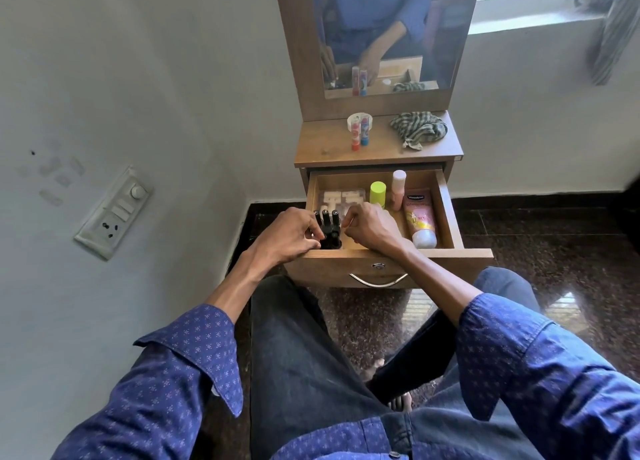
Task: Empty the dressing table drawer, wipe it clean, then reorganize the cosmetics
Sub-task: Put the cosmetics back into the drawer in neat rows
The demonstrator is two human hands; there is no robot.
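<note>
Dark trousers before wooden dressing table

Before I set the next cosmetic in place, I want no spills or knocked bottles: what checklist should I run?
1. Drawer pulled fully open: ok.
2. Left hand grip on the black tubes: ok, fingers curled round them.
3. Right hand free: cannot tell, fingers curled, contents hidden.
4. Green-capped bottle and pink-capped bottle upright: ok.
5. Vaseline tube lying flat: ok.
6. All cosmetics in the drawer: not ok, two sticks remain on the tabletop beside the striped cloth.
</note>
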